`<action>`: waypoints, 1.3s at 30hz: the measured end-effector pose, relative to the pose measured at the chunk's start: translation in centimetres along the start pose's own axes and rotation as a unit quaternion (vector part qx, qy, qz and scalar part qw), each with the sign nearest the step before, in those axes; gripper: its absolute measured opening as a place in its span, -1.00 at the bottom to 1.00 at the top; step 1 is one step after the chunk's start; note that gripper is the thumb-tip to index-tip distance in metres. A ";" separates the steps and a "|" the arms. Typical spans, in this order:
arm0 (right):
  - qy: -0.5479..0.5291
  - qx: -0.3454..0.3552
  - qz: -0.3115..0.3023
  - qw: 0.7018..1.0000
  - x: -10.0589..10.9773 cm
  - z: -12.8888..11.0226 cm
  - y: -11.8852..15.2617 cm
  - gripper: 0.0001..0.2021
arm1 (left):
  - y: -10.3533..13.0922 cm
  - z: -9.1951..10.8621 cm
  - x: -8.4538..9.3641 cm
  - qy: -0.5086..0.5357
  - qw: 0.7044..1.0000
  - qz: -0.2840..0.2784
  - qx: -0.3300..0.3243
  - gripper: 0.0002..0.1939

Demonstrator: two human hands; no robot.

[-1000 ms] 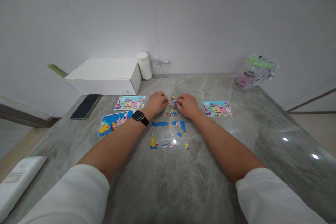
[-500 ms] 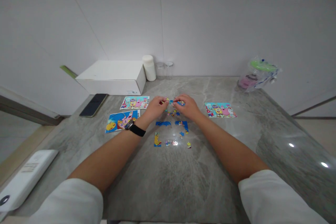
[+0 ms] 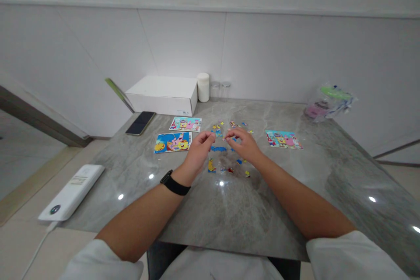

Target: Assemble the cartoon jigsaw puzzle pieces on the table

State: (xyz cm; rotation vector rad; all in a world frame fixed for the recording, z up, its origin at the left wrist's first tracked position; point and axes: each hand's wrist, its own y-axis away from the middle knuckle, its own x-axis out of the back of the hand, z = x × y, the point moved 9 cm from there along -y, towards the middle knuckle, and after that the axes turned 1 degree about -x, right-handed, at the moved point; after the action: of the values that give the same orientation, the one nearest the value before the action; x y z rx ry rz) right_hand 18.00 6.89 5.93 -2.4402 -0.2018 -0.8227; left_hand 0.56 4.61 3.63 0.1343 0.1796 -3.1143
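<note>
My left hand (image 3: 199, 152), with a black watch (image 3: 174, 183) on its wrist, is closed in a pinch above the table. What its fingertips hold, if anything, is too small to make out. My right hand (image 3: 245, 143) is just right of it, thumb and forefinger pinched; I cannot make out what lies between them. Just below the fingertips lies a joined blue strip of jigsaw puzzle (image 3: 218, 149). A yellow and blue puzzle section (image 3: 211, 166) lies nearer me. Loose puzzle pieces (image 3: 232, 124) are scattered beyond my hands, and a yellow piece (image 3: 247, 174) lies at the near right.
Cartoon picture cards lie left (image 3: 173, 142), behind it (image 3: 185, 124), and right (image 3: 284, 139). A phone (image 3: 141, 123), a white box (image 3: 163, 96), a white bottle (image 3: 203, 87) and glass jars (image 3: 225, 91) stand behind. A bagged container (image 3: 328, 103) is far right; a power bank (image 3: 72, 192) is at left.
The camera view has turned left, so things appear further right. Both hands have come back towards me from the far pieces and now hover by the blue strip.
</note>
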 end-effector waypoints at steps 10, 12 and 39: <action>0.009 -0.028 0.041 0.999 -0.2 -0.1 5.0 -0.84 | 1.7 -3.1 1.0 0.028 0.999 -0.006 0.045 -0.63; 0.004 -0.022 0.048 0.999 -0.1 -0.3 5.3 -0.85 | 1.8 -3.3 0.9 0.035 0.998 -0.003 0.053 -0.64; -0.043 -0.010 -0.029 0.999 -1.9 -0.6 5.9 -0.88 | 0.9 -2.0 3.2 0.017 0.999 0.036 0.031 -0.60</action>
State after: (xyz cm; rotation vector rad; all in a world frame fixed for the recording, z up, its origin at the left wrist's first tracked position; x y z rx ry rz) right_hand 17.98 1.70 2.52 -2.5009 -0.2994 -0.7473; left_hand -2.43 3.93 1.32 0.1916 0.0772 -3.0479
